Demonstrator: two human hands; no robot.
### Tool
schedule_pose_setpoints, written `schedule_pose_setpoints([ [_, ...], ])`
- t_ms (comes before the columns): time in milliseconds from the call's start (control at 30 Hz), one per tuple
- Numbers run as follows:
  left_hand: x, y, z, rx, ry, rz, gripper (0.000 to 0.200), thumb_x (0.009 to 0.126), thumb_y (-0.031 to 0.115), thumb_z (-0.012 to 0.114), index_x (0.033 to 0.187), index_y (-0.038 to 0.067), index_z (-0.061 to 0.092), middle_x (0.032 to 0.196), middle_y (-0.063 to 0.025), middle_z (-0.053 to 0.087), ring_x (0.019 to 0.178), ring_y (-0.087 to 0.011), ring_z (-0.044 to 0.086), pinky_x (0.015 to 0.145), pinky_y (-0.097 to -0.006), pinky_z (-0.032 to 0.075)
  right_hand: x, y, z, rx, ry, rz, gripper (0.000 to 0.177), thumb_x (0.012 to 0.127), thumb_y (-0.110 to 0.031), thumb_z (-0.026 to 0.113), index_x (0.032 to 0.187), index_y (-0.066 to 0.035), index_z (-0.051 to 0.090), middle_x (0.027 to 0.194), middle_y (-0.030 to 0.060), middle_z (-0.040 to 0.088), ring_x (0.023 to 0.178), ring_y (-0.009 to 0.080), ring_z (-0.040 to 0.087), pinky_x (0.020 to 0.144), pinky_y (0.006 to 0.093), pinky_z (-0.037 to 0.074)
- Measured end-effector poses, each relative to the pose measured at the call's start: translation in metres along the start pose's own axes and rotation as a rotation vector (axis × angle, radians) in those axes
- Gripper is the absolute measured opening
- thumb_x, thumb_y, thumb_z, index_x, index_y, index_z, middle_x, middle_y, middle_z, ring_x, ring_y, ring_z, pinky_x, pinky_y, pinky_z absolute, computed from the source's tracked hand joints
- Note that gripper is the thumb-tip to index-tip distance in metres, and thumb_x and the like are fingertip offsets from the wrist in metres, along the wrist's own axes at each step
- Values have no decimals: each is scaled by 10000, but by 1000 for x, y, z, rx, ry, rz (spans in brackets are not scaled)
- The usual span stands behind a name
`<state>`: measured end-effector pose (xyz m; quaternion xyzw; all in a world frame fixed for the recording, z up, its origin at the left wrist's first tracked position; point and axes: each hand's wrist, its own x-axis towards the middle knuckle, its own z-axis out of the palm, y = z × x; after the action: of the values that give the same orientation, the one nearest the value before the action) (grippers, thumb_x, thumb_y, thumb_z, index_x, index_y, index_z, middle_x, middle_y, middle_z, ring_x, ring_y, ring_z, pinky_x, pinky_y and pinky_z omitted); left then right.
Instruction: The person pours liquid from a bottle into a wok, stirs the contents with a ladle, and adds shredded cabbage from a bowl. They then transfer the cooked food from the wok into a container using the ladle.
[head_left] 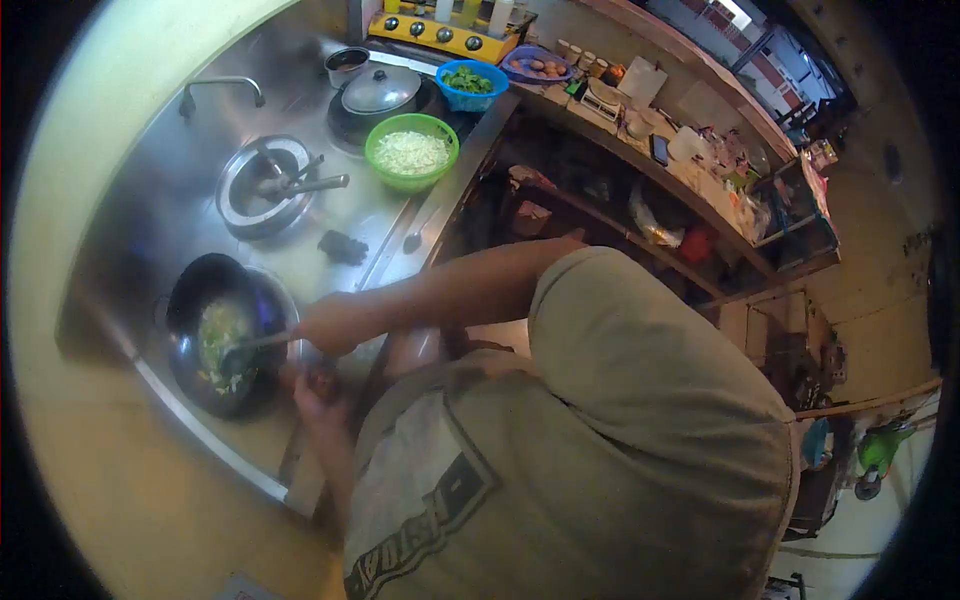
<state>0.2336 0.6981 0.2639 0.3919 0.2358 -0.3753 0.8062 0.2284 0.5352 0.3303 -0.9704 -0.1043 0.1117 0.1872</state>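
My right hand [337,324] is wrapped around the handle of a spatula [262,342], whose dark head rests in the food inside a black wok [262,300]. The food [222,335] is a pale, chopped mixture with green bits. At the wok's near edge, my left hand [317,390] is closed, apparently on the wok's side handle, which the fingers hide. The wok sits tilted on a steel counter [330,215]. Further along stand a green basin [412,172] filled with shredded white vegetable and a steel pot [228,205] with utensils across it.
A lidded pan [382,92], a small dark pot [347,62] and a blue basket [472,98] of green leaves stand at the back. Beyond them are a purple basket [525,72] of eggs and a yellow stove panel [430,36]. A faucet [222,82] projects over the counter.
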Motion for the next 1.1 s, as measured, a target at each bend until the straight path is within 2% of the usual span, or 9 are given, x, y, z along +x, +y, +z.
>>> schedule_pose_setpoints([
  [100,22,-4,-24,192,-219,38,153,921,244,495,870,102,519,692,5,484,570,-126,466,535,-301,440,24,28,32,-99,39,35,228,662,-247,700,846,-111,700,802,133,679,774,303,668,676,424,526],
  [133,28,-9,-25,208,4,-41,200,893,314,530,913,116,542,739,-15,526,624,-146,497,572,-357,446,26,19,22,-30,8,169,301,649,-282,732,923,-163,695,876,126,682,802,305,665,695,420,523],
  [200,45,-13,-45,157,-64,-27,200,846,321,596,874,126,558,714,-26,531,628,-173,507,579,-355,426,33,29,25,150,90,2,418,784,-148,588,1202,-142,586,936,226,646,882,369,631,771,452,493],
  [267,52,-19,-45,-78,-159,-43,207,827,265,634,724,112,540,586,-20,498,507,-176,490,537,-327,434,45,8,9,32,94,154,501,807,-64,481,1301,-144,507,929,264,633,862,401,623,775,489,483],
  [567,41,-20,-34,-366,-183,35,116,839,83,605,775,87,508,593,-20,446,496,-170,468,448,-313,413,90,-36,15,201,58,-77,483,823,-80,483,1305,-97,490,971,280,624,904,420,615,801,457,496],
  [667,47,-23,-42,-376,-272,4,105,846,80,597,799,88,504,609,-23,450,511,-170,473,450,-312,419,49,-47,-7,-162,-199,1,581,828,-76,475,1393,-151,366,821,262,624,776,416,627,705,489,507],
  [800,33,-15,-29,-319,-130,8,103,847,80,600,814,82,503,637,-28,460,526,-175,481,455,-315,431,45,-26,-17,-404,-168,42,577,832,-65,468,1390,-157,352,841,218,627,807,368,648,683,469,525],
  [933,35,-17,-31,-299,-139,19,135,861,176,620,818,82,532,636,-32,499,526,-154,491,499,-296,444,55,-10,-15,-2,-20,-85,508,840,-89,507,1344,-126,455,786,207,621,767,327,660,641,453,515],
  [1100,40,-21,-36,-370,-191,-5,111,838,88,623,848,75,513,656,-37,481,546,-181,500,470,-326,455,27,-47,-40,702,-351,339,508,847,-154,571,1333,-52,460,825,172,656,718,245,642,631,375,492],
])
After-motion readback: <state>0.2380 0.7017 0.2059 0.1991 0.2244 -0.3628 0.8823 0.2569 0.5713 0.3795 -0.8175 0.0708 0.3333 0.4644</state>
